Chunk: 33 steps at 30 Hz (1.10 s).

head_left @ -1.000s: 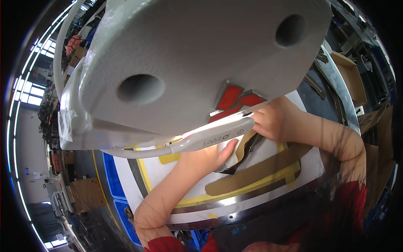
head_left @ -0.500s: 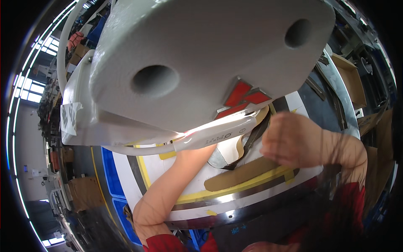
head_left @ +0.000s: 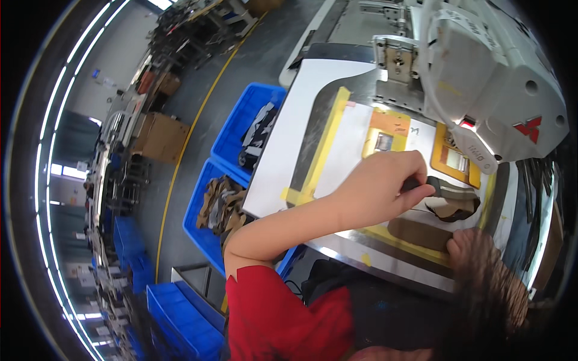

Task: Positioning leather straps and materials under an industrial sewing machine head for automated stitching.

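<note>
1. Head view: the machine head (head_left: 506,96) stands beyond and to the right of the left hand (head_left: 385,183), its white lamp (head_left: 478,150) hanging over the work surface.
2. Just beyond the left hand lies one yellow frame (head_left: 394,122); a second yellow frame (head_left: 441,160) lies to its right, partly behind the lamp.
3. Well to the left of that hand are two blue bins (head_left: 221,139) holding cloth pieces.
4. Dark hair (head_left: 481,301) covers much of the right forearm and part of the right hand (head_left: 466,245).
5. The left hand is nearly closed, fingers curled to the thumb, pinching the left end of a dark-and-tan fabric piece (head_left: 453,207), which extends rightward from it.
6. The right hand is beside the right end of a brown strip (head_left: 418,233), nearer the person than the fabric; its grip cannot be told.
</note>
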Tool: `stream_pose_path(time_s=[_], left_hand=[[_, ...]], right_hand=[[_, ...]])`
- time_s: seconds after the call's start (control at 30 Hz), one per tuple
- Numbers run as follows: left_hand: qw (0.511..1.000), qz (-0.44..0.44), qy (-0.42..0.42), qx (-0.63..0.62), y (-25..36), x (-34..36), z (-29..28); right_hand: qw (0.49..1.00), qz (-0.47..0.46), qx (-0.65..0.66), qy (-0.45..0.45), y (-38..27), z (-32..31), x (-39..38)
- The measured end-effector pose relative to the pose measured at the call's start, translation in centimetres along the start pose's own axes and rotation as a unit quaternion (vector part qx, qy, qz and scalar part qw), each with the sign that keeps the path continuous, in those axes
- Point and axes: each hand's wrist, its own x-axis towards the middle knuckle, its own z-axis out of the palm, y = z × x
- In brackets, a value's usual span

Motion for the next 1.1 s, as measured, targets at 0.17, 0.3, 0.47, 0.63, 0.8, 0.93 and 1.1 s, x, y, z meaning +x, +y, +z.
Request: stream_pose_path(time_s=[0.17, 0.3, 0.47, 0.63, 0.8, 0.93, 1.1], left_hand=[[0.951, -0.014, 0.299, 0.076, 4.6, -13.0, -11.4], [0.884, -0.356, 0.256, 0.162, 5.1, -21.1, -14.8], [0.808, -0.443, 0.141, 0.362, -4.9, -25.3, -16.0], [0.823, -0.399, 0.174, 0.364, -22.0, -21.6, -16.7], [0.756, -0.555, 0.091, 0.335, -36.9, -16.5, -11.7], [0.755, -0.643, 0.071, 0.102, -42.8, -15.5, -4.4], [0.767, -0.629, 0.104, 0.076, -45.0, -14.9, 1.8]], right_hand=[[0.997, 0.017, 0.078, 0.001, 1.0, 1.0, -0.1], [0.994, 0.051, 0.098, -0.018, 1.2, 0.3, 0.3], [0.995, 0.05, 0.086, -0.004, 0.2, -0.5, 1.4], [0.994, 0.098, -0.011, 0.056, -1.3, -0.4, 1.4], [0.987, 0.13, 0.084, -0.04, -0.9, -1.2, 1.8], [0.981, 0.157, 0.094, -0.069, -1.1, -1.3, 2.2], [0.98, 0.157, 0.075, -0.092, -1.2, -0.9, 2.7]])
